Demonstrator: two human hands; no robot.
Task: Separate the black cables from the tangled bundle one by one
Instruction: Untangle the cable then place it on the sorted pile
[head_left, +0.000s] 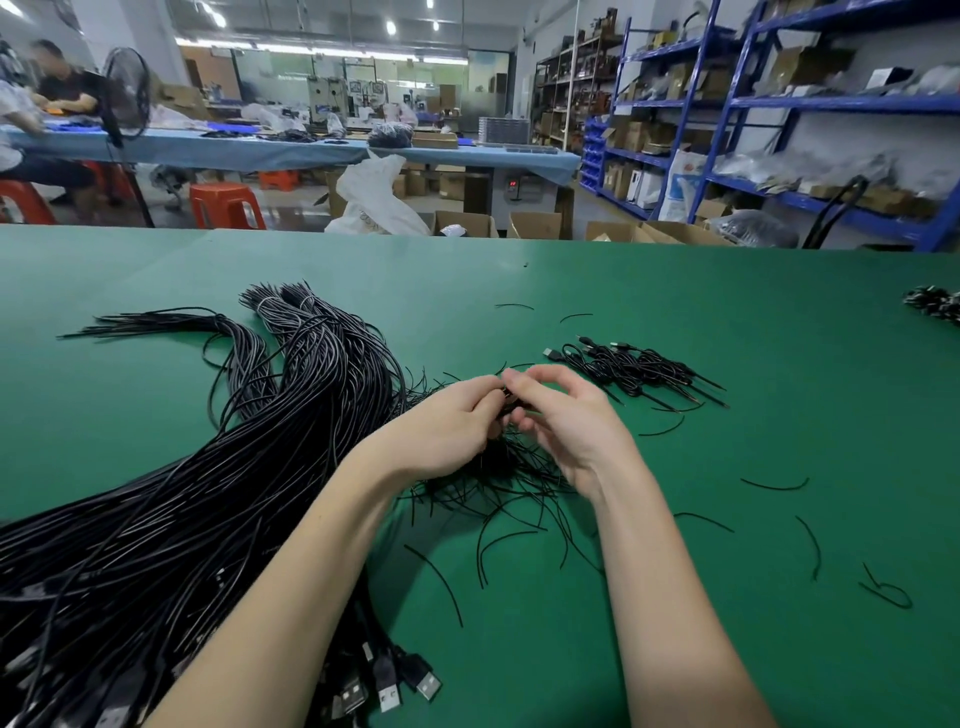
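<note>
Both hands meet over the middle of the green table (675, 322), fingertips nearly touching: the left hand (457, 415) has its fingers curled in and pinches a short piece of thin black cable (511, 408), and the right hand (563, 410) pinches the same small dark piece between thumb and bent forefinger, its other fingers loosely arched above. How much of that piece lies between the fingers cannot be told, since the fingertips hide most of it. Directly beneath the two hands, touching the table, lies a tangled heap of thin black wire strands (498, 483), spreading toward the viewer between the forearms. To the left of the left forearm runs a thick bundle of long glossy black cables (234, 467), its silver USB plugs (389, 686) at the near edge and its far ends bound and fanned out. Just beyond the right hand, apart from it, sits a small pile of short black cables with plugs (639, 371). Single loose black strands (810, 540) lie scattered to the right.
</note>
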